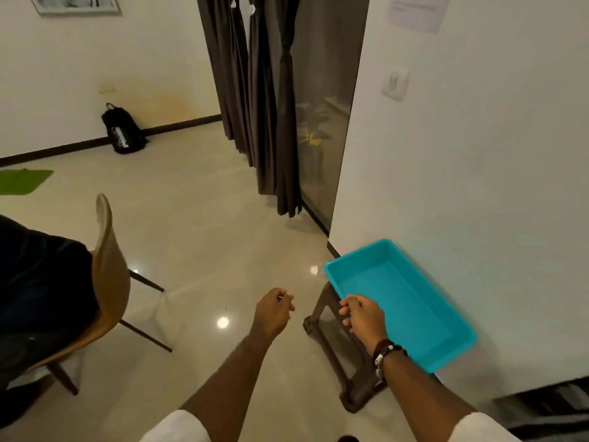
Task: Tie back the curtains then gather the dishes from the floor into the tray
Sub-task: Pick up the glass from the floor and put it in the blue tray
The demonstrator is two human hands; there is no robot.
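Empty-handed hands (274,309) beside tray (414,317)

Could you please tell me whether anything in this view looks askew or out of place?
The turquoise tray sits on a small brown stool and overhangs its top on the near side. A black backpack lies on the floor by the far wall. No dishes are visible on the floor.

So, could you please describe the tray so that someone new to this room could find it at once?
Start at the white wall on the right, beside the dark curtains. At its foot a brown stool stands on the glossy floor, and the tray sits on top. It is the only bright turquoise thing here: a shallow, empty rectangle.
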